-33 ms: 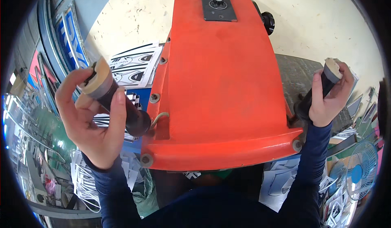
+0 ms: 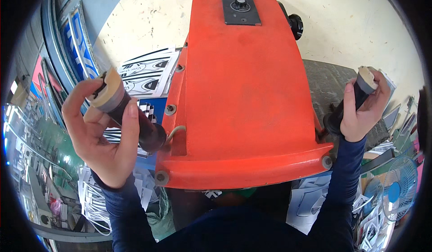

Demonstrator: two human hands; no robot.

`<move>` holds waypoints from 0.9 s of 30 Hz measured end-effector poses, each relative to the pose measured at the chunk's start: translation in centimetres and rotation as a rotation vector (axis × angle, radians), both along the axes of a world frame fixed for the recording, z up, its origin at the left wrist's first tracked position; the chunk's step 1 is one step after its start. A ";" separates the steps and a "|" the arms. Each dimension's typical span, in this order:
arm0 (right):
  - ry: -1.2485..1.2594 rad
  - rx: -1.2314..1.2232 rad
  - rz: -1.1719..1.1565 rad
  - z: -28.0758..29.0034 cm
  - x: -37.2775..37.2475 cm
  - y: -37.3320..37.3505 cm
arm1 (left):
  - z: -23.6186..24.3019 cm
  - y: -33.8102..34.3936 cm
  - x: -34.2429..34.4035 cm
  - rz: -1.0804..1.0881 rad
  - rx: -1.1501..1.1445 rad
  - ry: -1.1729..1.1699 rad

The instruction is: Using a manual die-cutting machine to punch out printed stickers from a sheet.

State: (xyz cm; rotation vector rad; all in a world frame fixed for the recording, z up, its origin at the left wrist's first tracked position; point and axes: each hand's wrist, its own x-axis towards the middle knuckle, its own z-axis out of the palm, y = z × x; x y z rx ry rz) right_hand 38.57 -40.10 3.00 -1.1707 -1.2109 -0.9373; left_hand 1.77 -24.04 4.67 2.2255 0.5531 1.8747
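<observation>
In front of me stands a red machine housing (image 2: 245, 94) with a black control panel (image 2: 240, 7) and round knobs at its far end. My left hand (image 2: 99, 139) grips a black handle (image 2: 151, 136) with a cream-coloured cap at the housing's left side, fingers curled over the top and thumb along the side. On the other side, my right hand (image 2: 363, 112) is wrapped round a matching black handle (image 2: 334, 120), its cream end showing above the fingers. Both handles lean outward from the housing.
Printed sheets (image 2: 150, 72) lie left of the housing. Below are paper scraps (image 2: 92, 198) and a greenish plastic bag (image 2: 161, 216). A dark board (image 2: 333, 79) is on the right, and a blue fan (image 2: 393, 191) stands at lower right. Behind is a cream surface (image 2: 342, 22).
</observation>
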 end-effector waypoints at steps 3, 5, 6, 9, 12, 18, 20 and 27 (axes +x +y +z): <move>0.031 -0.004 0.053 -0.5 -0.2 0.2 | -0.6 0.2 0.3 -0.011 -0.036 -0.024; 0.037 0.010 0.078 -0.5 -0.2 0.4 | -0.4 0.3 0.2 -0.013 -0.037 -0.009; 0.038 0.007 0.079 -0.6 -0.1 0.4 | -0.5 0.3 0.2 -0.012 -0.039 -0.009; -0.003 -0.026 0.084 -0.7 0.0 0.0 | -0.6 0.4 0.5 0.001 0.005 0.028; 0.052 -0.022 0.183 -0.7 -0.5 0.5 | -1.1 0.3 -0.2 -0.059 -0.005 0.019; 0.125 -0.085 0.154 -0.3 0.0 0.0 | -8.2 -1.9 -9.6 0.075 -0.071 0.531; 0.183 -0.175 0.160 -0.6 1.7 -0.1 | -12.0 -5.8 -13.9 0.014 -0.656 0.900; 0.155 -0.420 -0.425 -1.7 15.0 -4.5 | -25.4 -27.0 -26.9 -0.648 -1.468 1.942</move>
